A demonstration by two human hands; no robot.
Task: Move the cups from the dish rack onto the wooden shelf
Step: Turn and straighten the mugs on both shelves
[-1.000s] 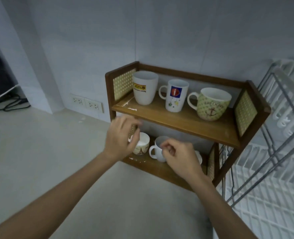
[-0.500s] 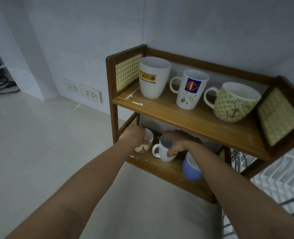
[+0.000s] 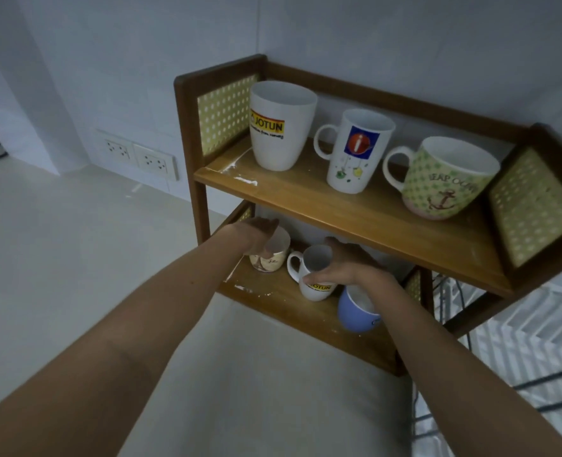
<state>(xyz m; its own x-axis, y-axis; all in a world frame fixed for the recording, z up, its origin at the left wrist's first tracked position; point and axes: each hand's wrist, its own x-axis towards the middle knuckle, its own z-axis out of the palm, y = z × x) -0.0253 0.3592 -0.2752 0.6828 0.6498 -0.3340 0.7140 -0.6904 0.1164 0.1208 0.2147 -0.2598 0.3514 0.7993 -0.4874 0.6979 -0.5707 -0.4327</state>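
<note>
A two-tier wooden shelf (image 3: 322, 206) stands against the wall. Its top board carries a tall white Jotun cup (image 3: 281, 127), a white mug with a blue square (image 3: 355, 153) and a green anchor mug (image 3: 447, 179). On the lower board, my left hand (image 3: 256, 234) wraps the rim of a small patterned cup (image 3: 271, 257) at the left end. My right hand (image 3: 342, 263) grips a small white Jotun mug (image 3: 312, 272) from its right side. A blue cup (image 3: 355, 313) sits just in front of my right wrist.
The white dish rack (image 3: 520, 341) with dark wire bars fills the lower right, beside the shelf. Wall sockets (image 3: 137, 156) sit low on the wall to the left. A pale counter surface (image 3: 75, 258) spreads out to the left and front.
Both hands went from in front of the shelf into the lower tier and closed on the two small cups. The view moved closer, and the white mug has turned so its label shows.
</note>
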